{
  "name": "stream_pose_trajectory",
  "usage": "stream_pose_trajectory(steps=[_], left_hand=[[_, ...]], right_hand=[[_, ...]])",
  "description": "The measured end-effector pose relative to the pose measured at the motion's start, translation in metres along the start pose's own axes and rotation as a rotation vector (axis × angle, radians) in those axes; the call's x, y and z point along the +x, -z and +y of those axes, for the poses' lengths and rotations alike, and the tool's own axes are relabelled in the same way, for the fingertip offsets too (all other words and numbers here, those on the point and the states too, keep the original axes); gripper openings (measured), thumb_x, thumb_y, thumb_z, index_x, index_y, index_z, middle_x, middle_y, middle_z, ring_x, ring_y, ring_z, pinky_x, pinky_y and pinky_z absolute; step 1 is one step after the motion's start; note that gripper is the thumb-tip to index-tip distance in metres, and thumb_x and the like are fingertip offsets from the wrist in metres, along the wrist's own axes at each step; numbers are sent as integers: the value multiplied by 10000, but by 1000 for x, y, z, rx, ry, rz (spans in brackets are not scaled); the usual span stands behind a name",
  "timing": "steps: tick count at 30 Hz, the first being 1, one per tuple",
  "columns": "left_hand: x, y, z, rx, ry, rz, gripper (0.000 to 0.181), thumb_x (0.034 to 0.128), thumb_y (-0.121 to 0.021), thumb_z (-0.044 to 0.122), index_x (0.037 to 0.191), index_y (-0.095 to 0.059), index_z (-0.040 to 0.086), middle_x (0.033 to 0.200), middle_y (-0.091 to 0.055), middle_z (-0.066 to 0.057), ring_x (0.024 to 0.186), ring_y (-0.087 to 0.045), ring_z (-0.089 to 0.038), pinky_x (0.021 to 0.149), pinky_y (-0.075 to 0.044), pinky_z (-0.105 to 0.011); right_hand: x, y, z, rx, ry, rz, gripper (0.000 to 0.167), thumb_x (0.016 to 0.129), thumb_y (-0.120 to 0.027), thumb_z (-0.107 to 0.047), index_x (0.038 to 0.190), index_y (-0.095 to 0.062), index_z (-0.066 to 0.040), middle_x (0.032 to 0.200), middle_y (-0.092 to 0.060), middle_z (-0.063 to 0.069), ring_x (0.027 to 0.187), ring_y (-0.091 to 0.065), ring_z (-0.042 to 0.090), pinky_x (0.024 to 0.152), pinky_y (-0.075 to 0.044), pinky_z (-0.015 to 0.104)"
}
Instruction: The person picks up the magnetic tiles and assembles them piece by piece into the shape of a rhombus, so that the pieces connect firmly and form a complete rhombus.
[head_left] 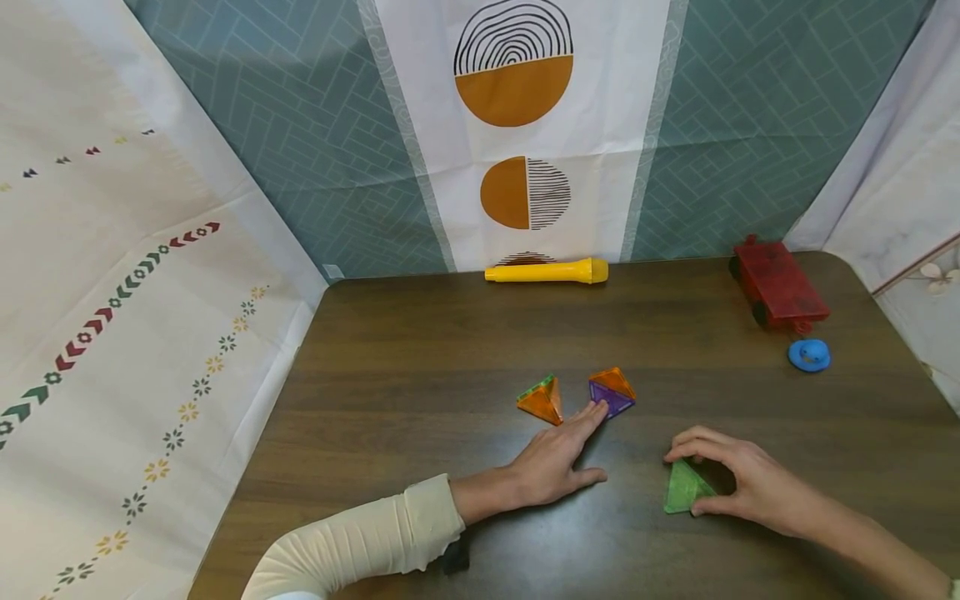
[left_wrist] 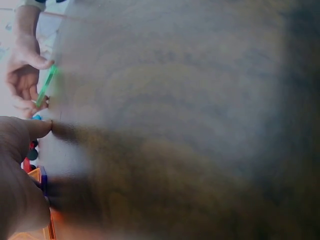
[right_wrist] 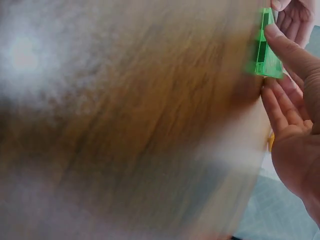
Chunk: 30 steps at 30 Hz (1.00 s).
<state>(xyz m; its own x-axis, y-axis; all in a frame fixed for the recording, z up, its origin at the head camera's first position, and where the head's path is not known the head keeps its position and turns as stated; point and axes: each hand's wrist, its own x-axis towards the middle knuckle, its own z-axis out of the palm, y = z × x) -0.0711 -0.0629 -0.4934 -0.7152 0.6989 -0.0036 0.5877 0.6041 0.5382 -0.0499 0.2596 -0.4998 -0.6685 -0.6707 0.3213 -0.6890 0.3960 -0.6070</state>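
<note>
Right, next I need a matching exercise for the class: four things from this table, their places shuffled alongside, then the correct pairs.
1. green triangle
2. yellow toy microphone
3. blue toy
4. purple triangle

A. at the fingertips of the left hand
B. along the far edge of the table
C. held by the right hand
D. beside the red wagon

Pairs: 1-C, 2-B, 3-D, 4-A

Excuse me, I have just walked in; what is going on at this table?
A person is working at a brown wood-grained table. The right grip pinches a translucent green plastic triangle. The left grip, outstretched, appears to touch a purple plastic triangle beside an orange plastic triangle. An orange-and-green plastic piece sits to their left.
</note>
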Motion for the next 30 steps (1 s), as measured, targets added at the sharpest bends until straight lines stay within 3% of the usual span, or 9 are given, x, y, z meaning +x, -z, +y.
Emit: stream_pose_trajectory(steps=[4,9,18,25,30], left_hand=[[0,-1,-1,1,-4,4,940,1010,-761,370,1701,-197,72,1745,-216,-103,1589,-233,-170,1231,-323,-359],[0,-2,-2,14,-13,7,933,1015,-753,375,1701,-199,69,1746,-222,-94,1589,-231,-164,1227,-329,-343],[1,-1,-2,27,-8,0,933,1021,-739,395,1705,-190,79,1748,-215,-97,1584,-242,-168,1223,-333,-348],[0,-1,-2,21,-4,-3,920,1027,-733,385,1705,-190,82,1748,-215,-91,1586,-239,-161,1229,-326,-350],[0,-2,-2,22,-5,-1,918,1027,-735,382,1703,-193,77,1746,-218,-92,1586,-236,-160,1230,-325,-346]], right_hand=[[3,-1,-2,27,-2,2,713,662,-1015,-97,1297,-697,-164,1299,-597,25,1062,-643,76,810,-569,202],[6,0,-6,22,-40,-7,791,676,-999,-31,1384,-652,-105,1315,-609,18,1044,-659,62,756,-603,254],[10,8,-4,28,-89,-34,753,768,-926,25,1433,-580,-46,1062,-768,-75,926,-739,50,698,-621,272],[12,10,-1,126,-107,-35,450,829,-880,35,1205,-716,-149,1027,-793,-39,924,-742,37,687,-622,257],[14,9,-3,102,-85,-23,453,837,-865,61,1146,-734,-244,1040,-790,-66,943,-740,45,710,-608,228]])
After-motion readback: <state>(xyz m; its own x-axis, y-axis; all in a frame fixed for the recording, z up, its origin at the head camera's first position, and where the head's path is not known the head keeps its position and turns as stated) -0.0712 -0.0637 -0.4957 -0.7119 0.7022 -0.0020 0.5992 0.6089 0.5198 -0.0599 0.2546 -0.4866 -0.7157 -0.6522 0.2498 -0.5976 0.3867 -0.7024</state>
